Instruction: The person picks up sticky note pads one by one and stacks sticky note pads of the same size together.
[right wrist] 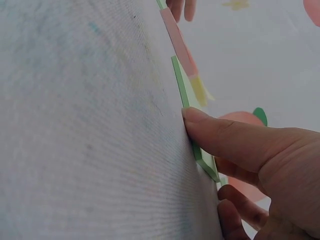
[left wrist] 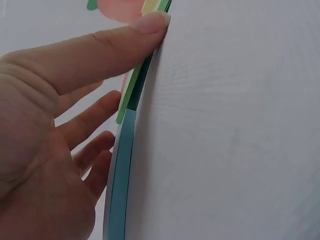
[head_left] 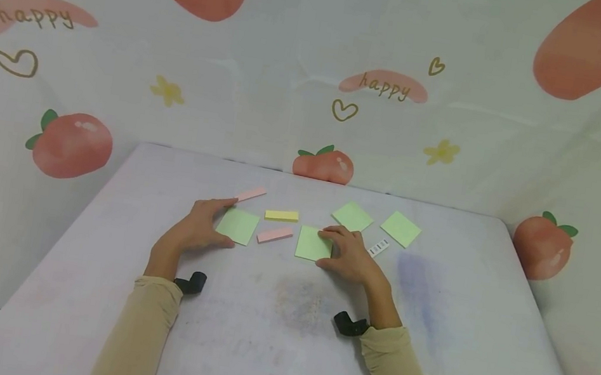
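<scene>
A green sticky-note pad (head_left: 238, 226) lies flat on the left, held at its edges by my left hand (head_left: 200, 224), thumb at the near edge and index finger at the far one. In the left wrist view the thumb (left wrist: 150, 26) is against that pad's side, while the other fingers stay loosely spread. My right hand (head_left: 350, 253) grips a second green sticky-note pad (head_left: 310, 244) by its right part. The right wrist view shows its thumb (right wrist: 196, 118) on this pad's near edge. Between the pads lie a pink strip pad (head_left: 274, 235) and a yellow strip pad (head_left: 282, 215).
Another pink strip pad (head_left: 251, 194) lies beyond the left hand. Two more green pads, one nearer the middle (head_left: 353, 215) and one further right (head_left: 401, 229), sit behind the right hand. Beside it is a small white piece with dark marks (head_left: 378, 248). A printed cloth (head_left: 292, 84) hangs behind the table.
</scene>
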Motion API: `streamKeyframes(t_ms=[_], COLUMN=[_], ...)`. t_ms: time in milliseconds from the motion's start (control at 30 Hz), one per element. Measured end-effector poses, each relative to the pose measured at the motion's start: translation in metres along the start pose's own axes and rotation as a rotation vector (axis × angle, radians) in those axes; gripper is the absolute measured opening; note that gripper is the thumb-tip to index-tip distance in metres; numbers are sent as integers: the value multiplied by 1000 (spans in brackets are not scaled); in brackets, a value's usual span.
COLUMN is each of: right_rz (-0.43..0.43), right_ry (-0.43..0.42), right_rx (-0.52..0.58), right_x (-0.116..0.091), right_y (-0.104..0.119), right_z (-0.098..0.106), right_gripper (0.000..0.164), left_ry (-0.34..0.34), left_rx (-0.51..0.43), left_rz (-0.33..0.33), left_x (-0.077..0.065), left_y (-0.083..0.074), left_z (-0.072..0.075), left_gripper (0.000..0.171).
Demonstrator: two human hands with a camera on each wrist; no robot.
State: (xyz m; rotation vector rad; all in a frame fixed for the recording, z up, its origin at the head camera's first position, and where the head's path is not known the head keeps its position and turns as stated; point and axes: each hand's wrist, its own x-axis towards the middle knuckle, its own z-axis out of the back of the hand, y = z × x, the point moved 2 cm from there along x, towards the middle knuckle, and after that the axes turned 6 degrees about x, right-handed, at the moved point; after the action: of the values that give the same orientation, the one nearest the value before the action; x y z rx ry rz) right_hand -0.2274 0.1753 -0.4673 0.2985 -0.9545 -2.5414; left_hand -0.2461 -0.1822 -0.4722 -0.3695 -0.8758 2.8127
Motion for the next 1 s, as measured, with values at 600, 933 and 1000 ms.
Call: streamKeyframes(t_ms=[600,933,1000], right_rz=[1,15,14], right_ry=[1,-11,-10], right_rx=[-2,-4,-2], right_x=[1,0,0], right_y=[-2,1,2], right_z=[-1,0,0], right_gripper=[65,64,64], left_ry=[-22,-9,13], left_rx=[33,27,39], left_rz=[-1,0,6], left_x=[1,3,5], left_y=[-13,-17,-17], left_z=[4,2,0], left_gripper=[89,91,91])
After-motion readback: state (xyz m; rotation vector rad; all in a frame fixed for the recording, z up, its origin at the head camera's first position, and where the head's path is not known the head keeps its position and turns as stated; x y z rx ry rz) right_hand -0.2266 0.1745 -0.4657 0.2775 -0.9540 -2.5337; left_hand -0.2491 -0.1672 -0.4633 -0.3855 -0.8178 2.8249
